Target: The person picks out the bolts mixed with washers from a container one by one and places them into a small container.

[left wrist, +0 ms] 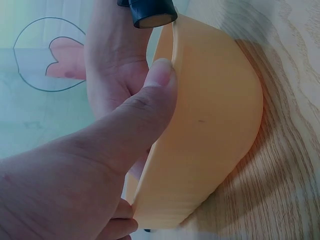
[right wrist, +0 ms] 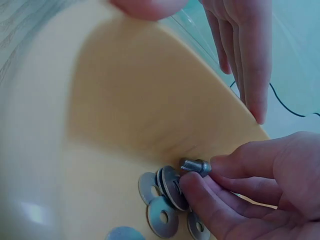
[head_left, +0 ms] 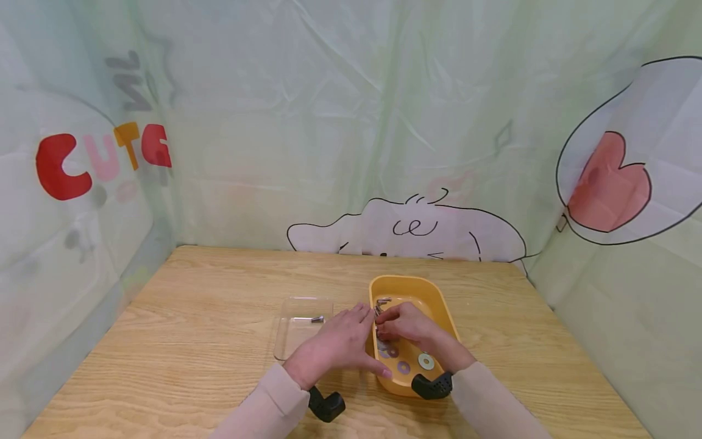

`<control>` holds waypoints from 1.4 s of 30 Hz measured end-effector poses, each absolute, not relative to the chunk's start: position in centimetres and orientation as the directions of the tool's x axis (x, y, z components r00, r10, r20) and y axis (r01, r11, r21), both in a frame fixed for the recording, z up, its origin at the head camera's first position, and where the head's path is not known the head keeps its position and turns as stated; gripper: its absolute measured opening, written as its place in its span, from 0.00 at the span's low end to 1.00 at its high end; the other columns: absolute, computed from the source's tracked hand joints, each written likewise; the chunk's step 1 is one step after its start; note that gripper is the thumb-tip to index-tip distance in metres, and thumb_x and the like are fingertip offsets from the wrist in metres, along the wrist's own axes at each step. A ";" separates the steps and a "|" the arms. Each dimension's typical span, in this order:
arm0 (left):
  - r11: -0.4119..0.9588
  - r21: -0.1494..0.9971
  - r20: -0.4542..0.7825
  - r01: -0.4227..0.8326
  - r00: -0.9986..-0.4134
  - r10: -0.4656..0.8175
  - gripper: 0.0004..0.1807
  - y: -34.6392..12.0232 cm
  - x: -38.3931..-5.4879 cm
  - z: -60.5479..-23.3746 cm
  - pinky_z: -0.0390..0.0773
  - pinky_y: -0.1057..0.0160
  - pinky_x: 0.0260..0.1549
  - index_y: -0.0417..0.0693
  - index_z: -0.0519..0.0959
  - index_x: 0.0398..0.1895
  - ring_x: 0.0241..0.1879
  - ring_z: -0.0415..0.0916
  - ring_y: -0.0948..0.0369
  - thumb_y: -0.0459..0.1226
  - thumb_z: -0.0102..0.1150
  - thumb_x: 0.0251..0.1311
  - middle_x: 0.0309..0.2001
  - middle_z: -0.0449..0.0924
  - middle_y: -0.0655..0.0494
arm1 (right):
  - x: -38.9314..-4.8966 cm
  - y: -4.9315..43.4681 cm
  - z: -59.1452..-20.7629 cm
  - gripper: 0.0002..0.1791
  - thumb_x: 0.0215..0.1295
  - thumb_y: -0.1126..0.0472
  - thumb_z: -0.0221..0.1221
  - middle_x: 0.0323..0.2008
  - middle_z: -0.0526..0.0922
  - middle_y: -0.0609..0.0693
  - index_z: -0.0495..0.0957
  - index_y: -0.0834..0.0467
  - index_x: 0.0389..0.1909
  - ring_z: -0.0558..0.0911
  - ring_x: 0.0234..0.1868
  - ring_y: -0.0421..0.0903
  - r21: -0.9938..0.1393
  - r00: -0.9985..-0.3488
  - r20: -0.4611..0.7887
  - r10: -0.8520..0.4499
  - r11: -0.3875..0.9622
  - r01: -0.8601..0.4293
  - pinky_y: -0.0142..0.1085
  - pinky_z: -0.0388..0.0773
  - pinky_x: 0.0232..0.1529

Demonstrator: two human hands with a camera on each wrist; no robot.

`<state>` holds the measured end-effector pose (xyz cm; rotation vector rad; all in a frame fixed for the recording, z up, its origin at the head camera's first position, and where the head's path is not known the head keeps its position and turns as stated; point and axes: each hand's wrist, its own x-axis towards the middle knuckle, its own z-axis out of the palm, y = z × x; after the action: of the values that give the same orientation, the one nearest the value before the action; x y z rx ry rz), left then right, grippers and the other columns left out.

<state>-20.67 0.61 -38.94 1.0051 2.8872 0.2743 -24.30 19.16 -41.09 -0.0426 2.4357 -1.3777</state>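
Observation:
My right hand [head_left: 410,326] reaches into a yellow plastic bin [head_left: 446,308], and its thumb and fingers pinch a short metal bolt [right wrist: 195,166] low near the side wall. Flat metal washers [right wrist: 162,217] lie under and beside those fingertips, some of them overlapping. More bolts [head_left: 384,300] lie along the bin's left side in the head view. My left hand [head_left: 341,336] rests at the left side of the bin. Its thumb [left wrist: 161,95] touches the rim, and its fingers extend straight along the edge farther back.
Left of the bin stands a shallow clear tray [head_left: 281,347] with one bolt [head_left: 317,319] in it. Both stand on a wooden table [head_left: 208,323]. A printed curtain [head_left: 263,122] hangs behind and at both sides. Each wrist carries a black camera mount [head_left: 431,386].

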 end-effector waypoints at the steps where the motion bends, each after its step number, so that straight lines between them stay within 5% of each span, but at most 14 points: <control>1: 0.769 0.189 -0.006 0.611 -0.782 0.623 0.66 0.6 -20.7 -38.9 0.63 0.55 0.73 0.40 0.56 0.76 0.75 0.58 0.52 0.76 0.58 0.43 0.75 0.60 0.46 | -24.3 19.2 -41.1 0.15 0.63 0.71 0.59 0.42 0.87 0.56 0.81 0.69 0.50 0.86 0.40 0.49 -0.841 -0.942 -0.275 -0.194 0.524 0.138 0.43 0.85 0.50; 42: 0.778 0.214 -0.039 0.590 -0.791 0.610 0.66 0.7 -20.6 -38.8 0.59 0.52 0.75 0.42 0.55 0.77 0.77 0.52 0.52 0.76 0.58 0.43 0.77 0.57 0.47 | -24.1 19.2 -41.9 0.10 0.66 0.71 0.59 0.40 0.85 0.57 0.83 0.68 0.46 0.86 0.36 0.48 -0.881 -0.939 -0.308 -0.156 0.418 0.220 0.42 0.86 0.47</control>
<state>-20.62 0.73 -38.78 0.9691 2.8619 0.2912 -24.12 19.20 -41.89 0.0548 2.3356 -1.5282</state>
